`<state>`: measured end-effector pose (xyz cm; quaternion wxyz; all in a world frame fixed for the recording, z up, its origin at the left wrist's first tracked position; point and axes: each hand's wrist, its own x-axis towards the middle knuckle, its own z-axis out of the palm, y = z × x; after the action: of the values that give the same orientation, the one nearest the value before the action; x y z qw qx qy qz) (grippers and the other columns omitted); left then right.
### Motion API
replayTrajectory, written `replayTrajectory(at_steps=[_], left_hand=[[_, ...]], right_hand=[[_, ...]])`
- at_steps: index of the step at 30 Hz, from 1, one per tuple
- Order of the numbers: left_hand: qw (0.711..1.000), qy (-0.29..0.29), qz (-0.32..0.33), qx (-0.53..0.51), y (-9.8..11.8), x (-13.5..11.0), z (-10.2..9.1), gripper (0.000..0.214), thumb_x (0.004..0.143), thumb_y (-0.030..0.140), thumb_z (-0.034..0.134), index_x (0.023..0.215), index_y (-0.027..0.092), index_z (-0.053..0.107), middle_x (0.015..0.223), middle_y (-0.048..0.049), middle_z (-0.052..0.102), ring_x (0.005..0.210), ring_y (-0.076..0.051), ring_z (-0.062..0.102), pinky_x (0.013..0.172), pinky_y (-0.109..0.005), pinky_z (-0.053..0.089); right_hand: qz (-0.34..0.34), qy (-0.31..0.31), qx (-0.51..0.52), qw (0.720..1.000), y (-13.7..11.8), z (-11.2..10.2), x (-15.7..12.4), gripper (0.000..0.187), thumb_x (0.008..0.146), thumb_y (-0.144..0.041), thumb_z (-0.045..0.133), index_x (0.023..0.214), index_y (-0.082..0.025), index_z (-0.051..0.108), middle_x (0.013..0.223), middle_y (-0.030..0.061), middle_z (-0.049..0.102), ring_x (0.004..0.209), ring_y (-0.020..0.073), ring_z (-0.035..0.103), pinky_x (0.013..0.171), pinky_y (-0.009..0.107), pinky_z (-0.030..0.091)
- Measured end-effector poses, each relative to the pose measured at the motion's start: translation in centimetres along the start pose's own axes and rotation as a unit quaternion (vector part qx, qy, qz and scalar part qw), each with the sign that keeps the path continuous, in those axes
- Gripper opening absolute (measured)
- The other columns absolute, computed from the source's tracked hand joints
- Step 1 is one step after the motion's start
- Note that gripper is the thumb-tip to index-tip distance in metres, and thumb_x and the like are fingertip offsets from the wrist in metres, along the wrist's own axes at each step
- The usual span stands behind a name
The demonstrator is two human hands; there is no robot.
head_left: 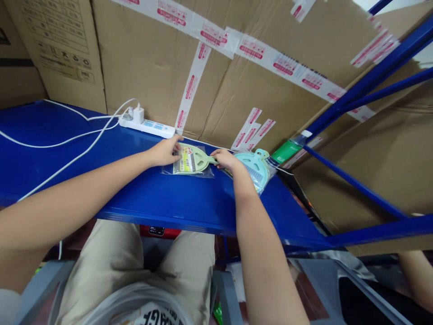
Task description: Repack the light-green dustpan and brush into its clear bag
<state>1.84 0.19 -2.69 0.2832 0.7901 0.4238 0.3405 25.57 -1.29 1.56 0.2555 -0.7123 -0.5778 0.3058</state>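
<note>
A light green mini dustpan and brush set lies on the blue shelf board in a clear plastic bag, with a yellow label at its left end. My left hand grips the wide left end, thumb and fingers curled at the edge. At the other end, my right hand is closed around the narrow handle, partly hiding it. Just right of that hand lies a light blue dustpan set, also in clear plastic and partly covered by my right wrist.
A white power strip with a plugged-in charger and white cables lies at the back left. Behind the blue board stand taped cardboard sheets. A green-labelled bottle leans near the blue metal frame. Another person's arm shows at lower right.
</note>
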Motion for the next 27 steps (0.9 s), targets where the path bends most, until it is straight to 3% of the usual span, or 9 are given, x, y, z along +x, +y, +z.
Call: replayTrajectory(at_steps=[11, 18, 21, 27], left_hand=[[0.997, -0.004, 0.027, 0.066, -0.1, -0.1, -0.1, 0.069, 0.070, 0.021, 0.062, 0.138, 0.017, 0.048, 0.114, -0.0114, 0.068, 0.099, -0.023, 0.068, 0.088, -0.036, 0.053], [0.983, 0.014, -0.065, 0.170, 0.8, -0.7, -1.9, 0.072, 0.076, 0.024, 0.064, 0.145, 0.016, 0.042, 0.123, -0.0150, 0.069, 0.107, -0.027, 0.069, 0.088, -0.036, 0.053], [0.967, -0.011, -0.119, 0.226, 1.3, -0.9, -2.3, 0.070, 0.080, 0.024, 0.061, 0.146, 0.012, 0.041, 0.123, -0.0175, 0.071, 0.110, -0.029, 0.069, 0.089, -0.037, 0.053], [0.954, -0.040, -0.111, 0.274, 1.1, -0.6, -2.1, 0.058, 0.081, 0.023, 0.058, 0.138, 0.013, 0.052, 0.125, -0.0165, 0.072, 0.112, -0.029, 0.069, 0.093, -0.035, 0.052]], right_hand=[[0.016, -0.020, 0.028, 0.999, 0.3, -0.2, 0.3, 0.025, 0.080, 0.006, 0.051, 0.078, -0.017, 0.061, 0.052, -0.0040, 0.054, 0.045, 0.0089, 0.049, 0.045, 0.017, 0.040], [0.078, 0.003, 0.038, 0.996, -0.3, -0.2, -0.7, 0.021, 0.088, 0.003, 0.050, 0.081, -0.015, 0.060, 0.046, -0.0047, 0.048, 0.040, 0.0085, 0.046, 0.041, 0.015, 0.039], [0.102, 0.012, 0.064, 0.993, -0.6, -0.3, -1.2, 0.021, 0.091, 0.002, 0.047, 0.085, -0.014, 0.059, 0.044, -0.0061, 0.044, 0.038, 0.0087, 0.045, 0.039, 0.015, 0.039], [0.106, 0.020, 0.128, 0.986, -0.4, -1.0, -1.4, 0.023, 0.095, 0.001, 0.047, 0.083, -0.016, 0.055, 0.052, -0.0048, 0.050, 0.043, 0.0083, 0.054, 0.047, 0.016, 0.049]])
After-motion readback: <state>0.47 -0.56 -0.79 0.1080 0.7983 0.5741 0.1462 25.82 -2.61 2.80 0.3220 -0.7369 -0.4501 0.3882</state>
